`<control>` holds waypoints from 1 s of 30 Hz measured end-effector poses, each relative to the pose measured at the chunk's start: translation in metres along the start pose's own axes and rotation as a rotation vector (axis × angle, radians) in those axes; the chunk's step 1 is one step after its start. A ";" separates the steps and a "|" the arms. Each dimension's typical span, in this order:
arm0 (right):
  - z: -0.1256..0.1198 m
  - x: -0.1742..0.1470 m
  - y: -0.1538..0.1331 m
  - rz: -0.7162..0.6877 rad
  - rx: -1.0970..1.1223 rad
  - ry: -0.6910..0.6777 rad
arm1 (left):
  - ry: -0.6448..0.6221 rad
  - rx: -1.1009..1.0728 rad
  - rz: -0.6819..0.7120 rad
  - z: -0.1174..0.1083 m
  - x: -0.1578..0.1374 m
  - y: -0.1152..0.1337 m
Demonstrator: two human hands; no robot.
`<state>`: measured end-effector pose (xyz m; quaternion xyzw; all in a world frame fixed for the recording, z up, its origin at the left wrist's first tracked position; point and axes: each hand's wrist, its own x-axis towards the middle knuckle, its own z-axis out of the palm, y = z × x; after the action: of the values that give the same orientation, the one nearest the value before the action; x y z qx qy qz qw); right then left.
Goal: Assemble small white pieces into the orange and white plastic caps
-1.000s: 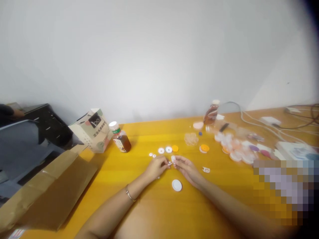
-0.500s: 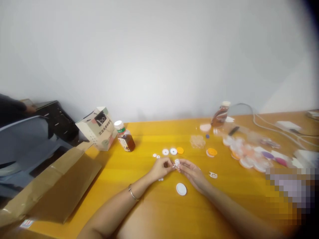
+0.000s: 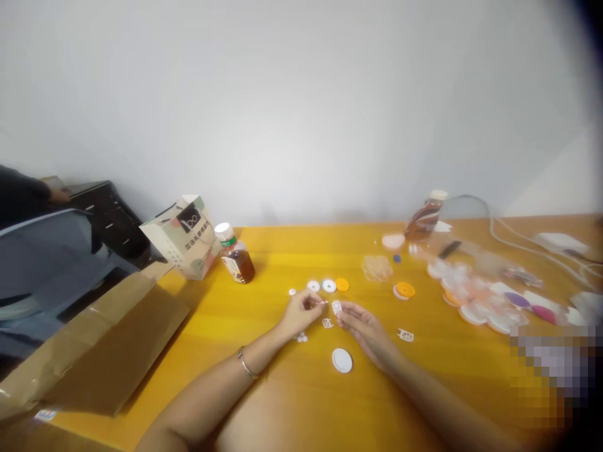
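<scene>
My left hand (image 3: 301, 312) is closed in a pinch, with a tiny pale bit at its fingertips, too small to name. Between the thumb and fingers of my right hand (image 3: 366, 329) is a small white perforated piece (image 3: 336, 307). The two hands are slightly apart. Below that gap, a white cut-out piece (image 3: 327, 323) lies on the table, and a similar cut-out piece (image 3: 405, 335) rests to the right of my right hand. A round white lid (image 3: 342, 360) lies nearer to me. Small white discs (image 3: 302, 337) are partly hidden beside my left wrist.
Beyond my hands sit white rings (image 3: 328, 285) and an orange disc (image 3: 342, 285). A clear flower-shaped tray (image 3: 377, 268) and drink bottle (image 3: 425, 216) stand farther right. Leftward are another bottle (image 3: 238, 260), a paper bag (image 3: 188, 235) and a cardboard box (image 3: 122, 351). A person's sleeve (image 3: 21, 193) shows far left.
My hands have drawn slightly apart. A white cut-out piece now shows on the table below them. The perforated piece stays in my right hand. The view has shifted a little.
</scene>
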<state>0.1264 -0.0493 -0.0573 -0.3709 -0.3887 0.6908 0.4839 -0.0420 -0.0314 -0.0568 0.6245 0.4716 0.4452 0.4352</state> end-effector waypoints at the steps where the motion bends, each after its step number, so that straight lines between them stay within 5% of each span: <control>1: 0.000 0.000 0.001 0.001 0.002 0.005 | 0.031 -0.035 0.002 -0.003 0.001 0.003; 7: 0.001 0.001 0.003 -0.005 -0.065 0.021 | 0.076 -0.201 -0.019 -0.012 0.004 0.015; 17: 0.000 0.001 0.004 0.029 -0.063 0.039 | -0.147 -0.264 -0.017 -0.018 0.003 0.021; 30: -0.001 0.000 0.001 0.047 -0.206 -0.143 | -0.402 0.345 0.449 -0.032 0.003 0.037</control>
<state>0.1270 -0.0498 -0.0585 -0.3775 -0.4825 0.6830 0.3978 -0.0651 -0.0311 -0.0131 0.8523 0.2957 0.3116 0.2986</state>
